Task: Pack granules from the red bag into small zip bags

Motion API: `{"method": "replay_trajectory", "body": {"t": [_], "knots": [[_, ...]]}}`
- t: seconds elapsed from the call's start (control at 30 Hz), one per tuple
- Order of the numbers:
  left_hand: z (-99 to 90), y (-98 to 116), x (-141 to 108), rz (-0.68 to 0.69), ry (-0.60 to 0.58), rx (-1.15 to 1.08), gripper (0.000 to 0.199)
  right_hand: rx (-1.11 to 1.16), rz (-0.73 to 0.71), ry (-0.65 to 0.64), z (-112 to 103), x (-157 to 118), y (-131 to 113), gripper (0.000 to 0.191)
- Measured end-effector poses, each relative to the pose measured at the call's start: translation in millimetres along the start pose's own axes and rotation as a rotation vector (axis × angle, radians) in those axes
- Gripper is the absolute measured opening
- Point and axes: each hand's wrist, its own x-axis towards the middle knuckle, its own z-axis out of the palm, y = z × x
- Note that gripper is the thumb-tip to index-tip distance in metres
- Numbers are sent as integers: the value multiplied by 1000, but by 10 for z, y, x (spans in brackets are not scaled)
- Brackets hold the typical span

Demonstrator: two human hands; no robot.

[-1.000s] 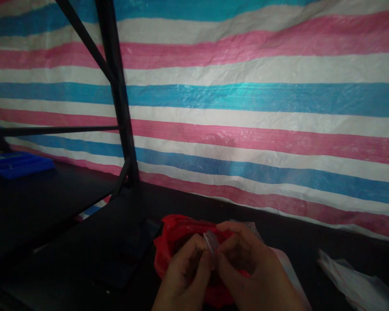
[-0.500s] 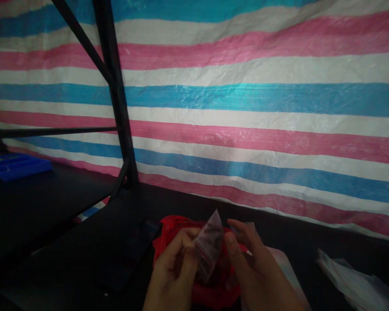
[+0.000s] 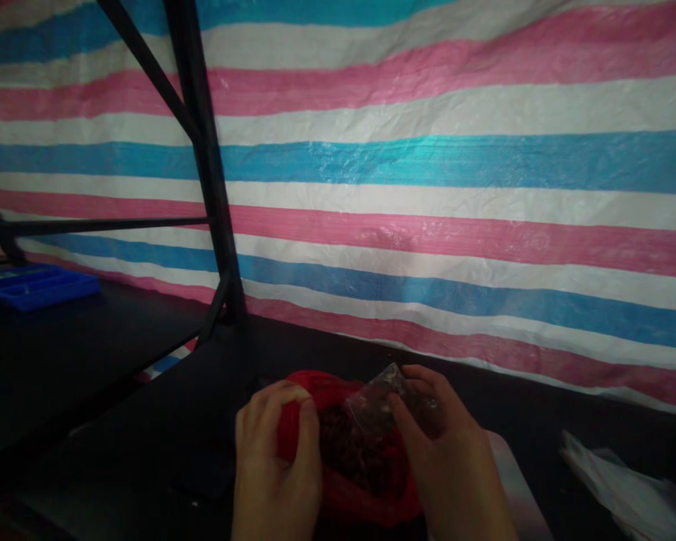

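Observation:
A red plastic bag (image 3: 366, 503) lies open on the black table, with many small dark items (image 3: 354, 451) inside, too dim to make out. My left hand (image 3: 285, 458) pinches the bag's left edge between thumb and fingers. Over the bag's right side, my right hand (image 3: 439, 443) holds a small clear plastic bag (image 3: 375, 398) by its right part, tilted above the dark items. Whether anything is inside the clear bag cannot be told.
Clear plastic bags (image 3: 625, 481) lie at the right. A pale flat object (image 3: 518, 481) sits beside my right wrist. A blue tray (image 3: 50, 285) is at the far left, with part of another person's hand by it. A black frame (image 3: 208, 180) stands before the striped sheet (image 3: 428, 248).
My left hand has let go of the clear bag, moved left and taken the red bag's edge. The clear bag is now in my right hand. Another person's fingers have appeared at the far left.

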Motion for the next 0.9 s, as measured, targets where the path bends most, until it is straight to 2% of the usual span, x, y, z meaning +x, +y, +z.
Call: {"method": "replay_trajectory", "body": {"t": [0.07,0.17,0.23,0.4,0.5,0.67,0.9], "knots": [[-4,-130,8,-50,55,106,19,-136,-44,16,34,-2,65,47],[-4,-223,10,-166,32,153,25,-263,-88,9,51,-8,78,48],[7,-211,-3,-208,-3,143,26,-316,-98,-2,44,-9,46,49],[50,-73,-32,-252,51,86,30,-388,-157,-12,-16,-2,-43,47],[59,-27,-23,-242,43,73,28,-418,-197,-6,-71,-3,-79,46],[61,-18,-10,-214,78,53,24,-391,-162,7,-109,-19,-106,50],[31,-15,-31,-39,78,46,18,-401,-191,32,-110,-50,-155,43]]}}
